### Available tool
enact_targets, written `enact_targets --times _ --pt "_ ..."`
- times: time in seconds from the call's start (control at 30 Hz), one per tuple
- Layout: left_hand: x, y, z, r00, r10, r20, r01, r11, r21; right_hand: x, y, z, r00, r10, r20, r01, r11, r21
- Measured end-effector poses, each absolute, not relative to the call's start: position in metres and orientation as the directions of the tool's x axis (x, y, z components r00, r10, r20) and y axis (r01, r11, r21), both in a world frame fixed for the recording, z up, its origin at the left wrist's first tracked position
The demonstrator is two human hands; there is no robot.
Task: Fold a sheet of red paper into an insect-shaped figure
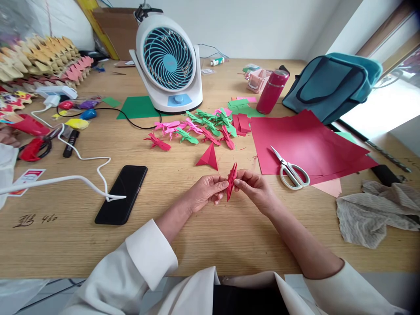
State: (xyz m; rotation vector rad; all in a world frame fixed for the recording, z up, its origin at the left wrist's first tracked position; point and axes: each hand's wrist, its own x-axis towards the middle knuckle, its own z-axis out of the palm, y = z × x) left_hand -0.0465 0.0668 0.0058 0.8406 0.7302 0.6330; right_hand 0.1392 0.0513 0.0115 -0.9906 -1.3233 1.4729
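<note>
A narrow folded piece of red paper [232,182] is held upright above the table between my two hands. My left hand [210,191] pinches its left side between thumb and fingers. From the right, my right hand [254,188] grips the same piece with thumb and forefinger. Just beyond them lies a flat red folded triangle [208,158]. Farther back are several finished-looking folded figures in green [210,124], pink [170,127] and red [158,142]. White-handled scissors [292,173] rest on large red paper sheets [308,140] to the right.
A white fan [169,65] stands at the back. Left are a black phone [121,194], white cable [98,164] and black marker [71,143]. Right are a red bottle [272,92], teal bag [331,83] and crumpled cloth [377,212]. Small red paper stacks [242,124] lie near the figures.
</note>
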Motion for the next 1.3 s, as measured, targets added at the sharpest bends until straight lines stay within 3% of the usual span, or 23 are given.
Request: enact_targets --times 0.3,0.9,1.13,1.3 --pt "-0.044 0.069 0.006 0.500 0.827 -0.256 -0.175 0.386 0.906 0.136 0.049 0.002 -0.267 0.963 0.045 -0.090 0.022 -0.996" --pt "-0.047 0.068 0.006 0.550 0.779 -0.299 -0.179 0.461 0.869 0.137 0.048 -0.002 -0.312 0.950 0.007 -0.091 -0.022 -0.996" --pt "-0.042 0.067 0.007 0.409 0.894 -0.185 -0.105 0.247 0.963 0.134 0.047 -0.004 -0.256 0.966 0.030 -0.072 0.012 -0.997" --pt "-0.040 0.068 0.002 0.376 0.915 -0.148 -0.070 0.188 0.980 0.129 0.045 -0.007 -0.173 0.984 0.032 -0.013 0.030 -0.999"
